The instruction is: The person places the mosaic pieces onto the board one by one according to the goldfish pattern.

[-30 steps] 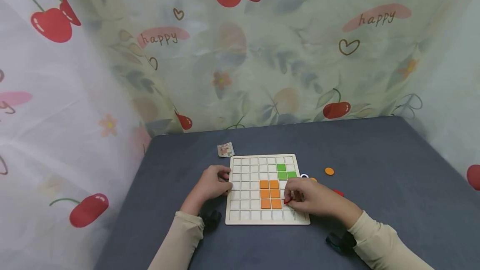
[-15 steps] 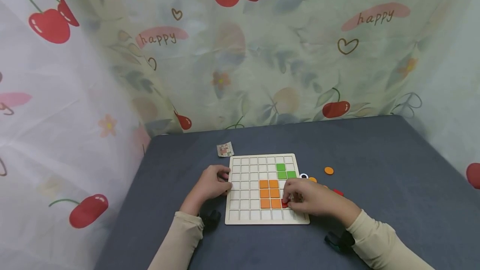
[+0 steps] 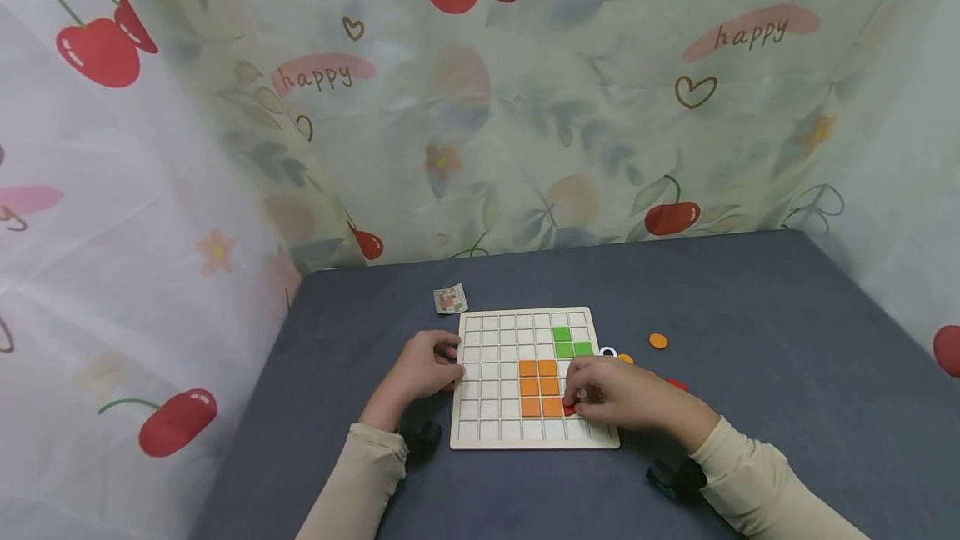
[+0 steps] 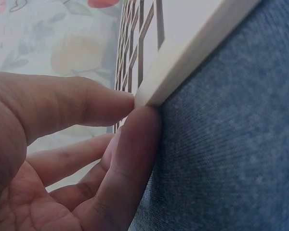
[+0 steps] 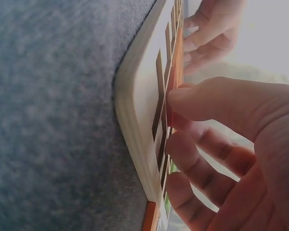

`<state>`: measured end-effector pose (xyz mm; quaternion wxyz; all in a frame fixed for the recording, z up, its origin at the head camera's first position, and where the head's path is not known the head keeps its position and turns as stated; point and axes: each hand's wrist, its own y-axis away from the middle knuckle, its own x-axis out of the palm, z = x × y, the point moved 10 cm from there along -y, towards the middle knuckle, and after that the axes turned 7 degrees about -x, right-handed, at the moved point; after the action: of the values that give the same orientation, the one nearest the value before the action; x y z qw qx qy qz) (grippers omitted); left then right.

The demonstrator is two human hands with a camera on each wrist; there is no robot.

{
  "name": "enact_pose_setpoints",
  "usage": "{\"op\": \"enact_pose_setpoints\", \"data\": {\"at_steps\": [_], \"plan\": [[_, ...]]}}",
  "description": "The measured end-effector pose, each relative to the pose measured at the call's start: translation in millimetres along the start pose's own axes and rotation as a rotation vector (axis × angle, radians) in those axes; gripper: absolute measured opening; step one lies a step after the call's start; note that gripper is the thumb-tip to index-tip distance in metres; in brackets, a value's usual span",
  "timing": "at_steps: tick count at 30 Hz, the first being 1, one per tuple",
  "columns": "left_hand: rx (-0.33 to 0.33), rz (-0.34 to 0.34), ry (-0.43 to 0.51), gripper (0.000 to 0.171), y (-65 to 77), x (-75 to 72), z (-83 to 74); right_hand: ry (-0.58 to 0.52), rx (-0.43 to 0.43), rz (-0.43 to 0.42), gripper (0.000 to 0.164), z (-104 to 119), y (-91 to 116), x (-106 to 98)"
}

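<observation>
A pale grid board (image 3: pixel 490 388) lies flat on the table. My left hand (image 3: pixel 423 367) holds its left side; in the left wrist view the thumb and index finger pinch the board's edge (image 4: pixel 183 60). Over the right part of the board, my right hand (image 3: pixel 618 392) has thumb and fingertips on a red tile (image 3: pixel 569 411), partly hidden, at the cell right of the lowest orange row. The right wrist view shows the thumb against that red tile (image 5: pixel 172 79). Orange tiles (image 3: pixel 539 388) fill a block of cells, and green tiles (image 3: pixel 564 349) sit farther back.
Right of the board lie an orange disc (image 3: pixel 658 342), a white ring (image 3: pixel 608 352), another orange piece (image 3: pixel 626 359) and a red piece (image 3: pixel 677 384), some partly behind the right hand. A small patterned card (image 3: pixel 450 299) lies beyond the board's back left corner. Printed curtains surround the dark table (image 3: pixel 360 307).
The red tile, tilted under the right fingertips a second ago, now lies flatter beside the orange block. The right hand has shifted only slightly; my left hand stays at the board's edge.
</observation>
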<state>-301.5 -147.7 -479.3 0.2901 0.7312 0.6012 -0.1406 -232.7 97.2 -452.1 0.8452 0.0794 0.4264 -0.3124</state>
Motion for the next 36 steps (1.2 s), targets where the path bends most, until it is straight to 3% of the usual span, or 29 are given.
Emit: {"op": "enact_pose_setpoints", "data": {"at_steps": [8, 21, 28, 36], "plan": [[-0.008, 0.001, 0.003, 0.052, 0.5, 0.6, 1.3, 0.006, 0.041, -0.067, 0.016, -6, 8, -19], [-0.013, 0.003, 0.011, 0.052, -0.5, 0.0, 3.0, 0.037, 0.175, -0.228, 0.016, -48, 46, -75], [-0.020, 0.007, 0.001, 0.052, -1.7, 1.3, 4.3, 0.037, 0.234, -0.200, 0.016, -63, 60, -81], [-0.014, 0.009, 0.008, 0.051, -2.2, 0.6, 2.0, 0.024, 0.275, -0.121, 0.016, -69, 60, -71]]}}
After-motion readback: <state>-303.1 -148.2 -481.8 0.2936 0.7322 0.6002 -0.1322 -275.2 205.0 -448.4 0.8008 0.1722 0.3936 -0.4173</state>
